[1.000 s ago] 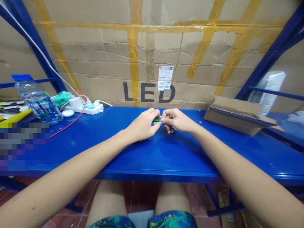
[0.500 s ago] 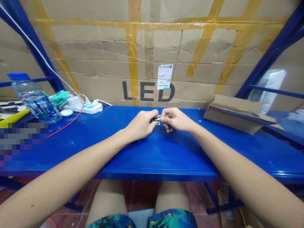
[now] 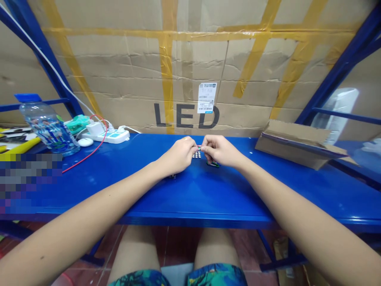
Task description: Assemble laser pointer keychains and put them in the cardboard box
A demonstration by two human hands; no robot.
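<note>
Left hand (image 3: 180, 156) and right hand (image 3: 221, 149): fingers nearly closed, both pinching a tiny green part (image 3: 199, 148) close by the silver studs (image 3: 197, 155), apparently to steady it. Studs presumably set within reach. Right of the studs, a cardboard box (image 3: 293, 149); contents not visible. Well left of them, a capped plastic bottle (image 3: 49, 129).

Capped bottle (image 3: 50, 129), power strip (image 3: 116, 137), perhaps a mouse (image 3: 85, 142)

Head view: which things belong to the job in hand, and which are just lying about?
Seemingly in the job:
- small piece between left hand and right hand
- silvery bits nearby
- green-edged item

Apparently lying about:
- bottle
- power strip
- cardboard box at right
</note>
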